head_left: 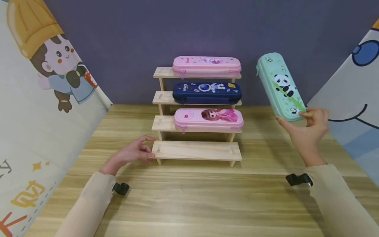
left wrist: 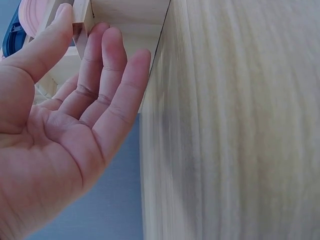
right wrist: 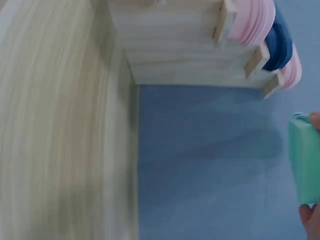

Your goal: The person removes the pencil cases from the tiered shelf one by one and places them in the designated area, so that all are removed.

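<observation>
My right hand (head_left: 311, 131) holds a mint-green pencil case (head_left: 282, 87) with a panda print by its lower end, thumb on one side and fingers on the other. The case is raised and tilted to the right of a stepped wooden display stand (head_left: 196, 150). In the right wrist view, the green case (right wrist: 304, 160) shows at the right edge between fingertips. My left hand (head_left: 133, 152) grips the left end of the stand's lowest board. In the left wrist view, the thumb (left wrist: 50, 42) lies against the board's end, with the other fingers curled below it.
On the stand's upper steps lie a pink bunny pencil case (head_left: 207, 66), a dark blue astronaut case (head_left: 207, 92) and a pink case with a doll print (head_left: 208, 118). The wood-grain table (head_left: 183, 200) meets a dark blue-grey back wall (head_left: 130, 49). Cartoon-printed panels (head_left: 26, 108) stand at both sides.
</observation>
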A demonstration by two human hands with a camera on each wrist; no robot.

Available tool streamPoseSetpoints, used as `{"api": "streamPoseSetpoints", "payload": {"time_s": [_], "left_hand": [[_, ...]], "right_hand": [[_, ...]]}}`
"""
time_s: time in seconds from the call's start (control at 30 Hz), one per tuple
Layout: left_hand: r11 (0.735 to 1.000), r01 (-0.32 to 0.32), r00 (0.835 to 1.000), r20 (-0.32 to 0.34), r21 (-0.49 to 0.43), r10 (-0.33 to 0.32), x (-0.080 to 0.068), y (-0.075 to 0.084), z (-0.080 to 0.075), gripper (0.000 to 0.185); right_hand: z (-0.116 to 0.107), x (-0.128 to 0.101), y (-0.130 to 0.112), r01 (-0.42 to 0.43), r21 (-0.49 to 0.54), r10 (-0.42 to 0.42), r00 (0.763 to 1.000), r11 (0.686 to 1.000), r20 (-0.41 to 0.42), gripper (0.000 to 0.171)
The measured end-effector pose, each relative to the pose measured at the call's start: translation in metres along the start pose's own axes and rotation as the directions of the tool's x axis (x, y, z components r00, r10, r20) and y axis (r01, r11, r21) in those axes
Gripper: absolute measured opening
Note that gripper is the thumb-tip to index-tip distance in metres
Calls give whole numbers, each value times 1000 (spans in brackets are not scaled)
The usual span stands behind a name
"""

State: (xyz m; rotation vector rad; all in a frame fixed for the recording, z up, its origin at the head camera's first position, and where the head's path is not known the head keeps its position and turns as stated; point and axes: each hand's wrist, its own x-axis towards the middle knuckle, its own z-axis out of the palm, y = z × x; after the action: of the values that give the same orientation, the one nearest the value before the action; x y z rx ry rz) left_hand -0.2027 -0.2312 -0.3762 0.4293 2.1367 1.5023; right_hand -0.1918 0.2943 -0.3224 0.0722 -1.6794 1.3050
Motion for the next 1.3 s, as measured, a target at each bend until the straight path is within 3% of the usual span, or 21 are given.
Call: {"api": "streamPoseSetpoints", "payload": {"time_s": [0.1,0.2,0.33,0.53,0.73,1.07,1.3], "left_hand": [[1000,-5,1000,7,8,5,0,0,0,66],[1000,-3,1000,12,18,3,-1,1,-1,66],[1000,4,1000,20,14,-4,1,2,-1,66],[1000,7,1000,26,29,-8,2,3,-2,64],[999,23,999,27,31,-24,2,5,-3,65],[999,30,999,27,36,-31,4,7,-2,65],[999,31,999,38,32,-33,3,7,-2,65]], "right_hand": [[-3,2,18,-54,-152,59,998,987,25,55],[-5,1,33,-45,-295,72,994,954,83,52],[-7,-2,45,-37,-390,101,984,920,144,48],[-4,-3,57,-68,-435,183,956,898,229,49],[1,-10,70,-33,-483,215,920,875,327,49],[9,-17,76,-44,-503,260,893,863,368,50],[16,-18,79,-185,-516,406,842,836,356,53]]}}
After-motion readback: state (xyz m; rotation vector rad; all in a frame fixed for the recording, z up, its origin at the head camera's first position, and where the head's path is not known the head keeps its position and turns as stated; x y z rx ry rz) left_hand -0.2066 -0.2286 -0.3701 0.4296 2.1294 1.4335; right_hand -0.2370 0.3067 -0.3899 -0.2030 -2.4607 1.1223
